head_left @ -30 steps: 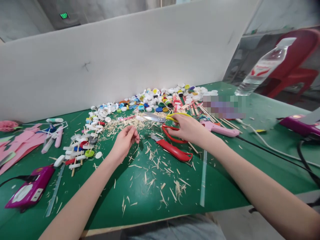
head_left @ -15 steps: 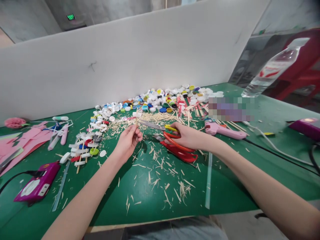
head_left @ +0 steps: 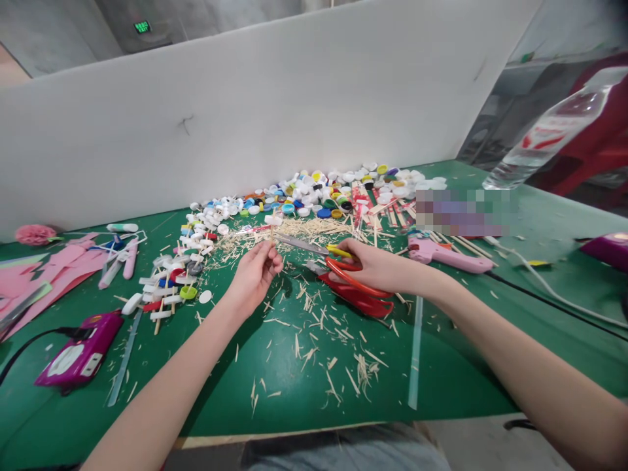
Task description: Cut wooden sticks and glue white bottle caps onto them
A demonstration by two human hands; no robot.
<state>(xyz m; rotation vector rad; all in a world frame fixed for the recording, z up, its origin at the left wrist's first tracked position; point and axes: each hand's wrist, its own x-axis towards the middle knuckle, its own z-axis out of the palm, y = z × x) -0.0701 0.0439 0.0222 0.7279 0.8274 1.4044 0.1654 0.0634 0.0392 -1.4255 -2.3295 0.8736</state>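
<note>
My left hand [head_left: 255, 275] pinches a thin wooden stick with a white bottle cap [head_left: 273, 220] at its top. Much of that stick is hidden by the fingers. In my right hand [head_left: 370, 263] is a pair of scissors [head_left: 305, 244] with orange-red and yellow handles. Their blades point left, with the tips beside the stick just under the cap; whether they touch it I cannot tell. Beneath the right hand a red-handled cutting tool [head_left: 363, 299] lies on the green table [head_left: 363, 409], partly covered by the scissors. Pale wood shavings [head_left: 314, 229] are scattered around both hands.
Loose bottle caps [head_left: 299, 191] are heaped along the white partition [head_left: 275, 111]. Caps on sticks [head_left: 164, 291] stand to the left, near pink paper [head_left: 63, 268] and a purple power strip [head_left: 81, 350]. Rightward are a pink glue gun [head_left: 449, 254], its cord, and a water bottle [head_left: 554, 134].
The camera view has shifted slightly, so everything sits a little further right. Both hands keep nearly the same pose, with the scissors still beside the stick.
</note>
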